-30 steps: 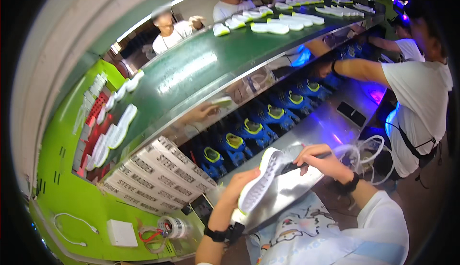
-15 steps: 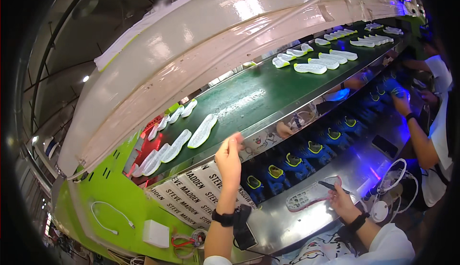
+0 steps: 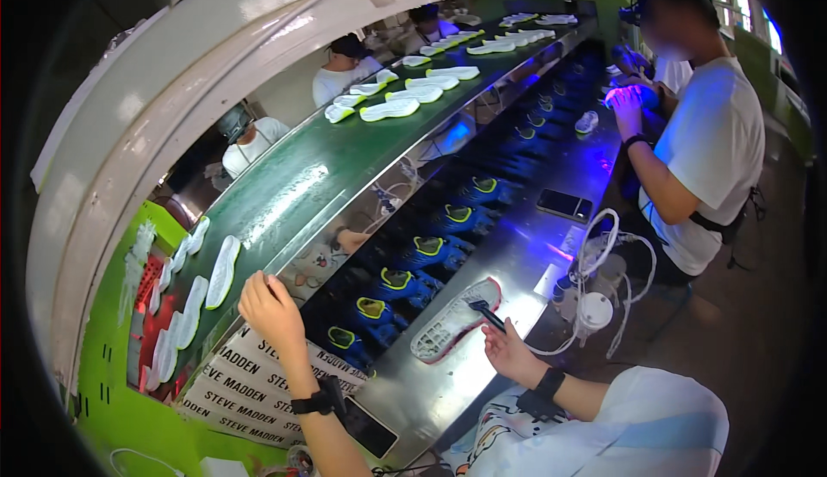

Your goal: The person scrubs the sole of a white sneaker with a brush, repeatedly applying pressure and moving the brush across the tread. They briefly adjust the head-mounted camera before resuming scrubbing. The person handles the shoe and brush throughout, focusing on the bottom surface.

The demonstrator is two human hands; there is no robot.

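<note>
My left hand is raised over the near edge of the green conveyor belt, its fingers loosely bent and nothing visible in them. Just beyond it, a white shoe sole with a lime edge lies on the belt. My right hand grips a small black brush, whose head rests on a pale shoe sole with a red rim. That sole lies on the metal worktop. A row of dark blue shoes with lime collars runs between the worktop and the conveyor.
A phone lies on the worktop; another phone lies near my left wrist. White hoses loop off the right edge. A co-worker stands at right, hands under violet light. More soles lie farther along the belt.
My view has swung rightward, bringing the co-worker and people behind the conveyor into sight. The brush head now meets the red-rimmed sole. My left hand stays raised by the belt edge.
</note>
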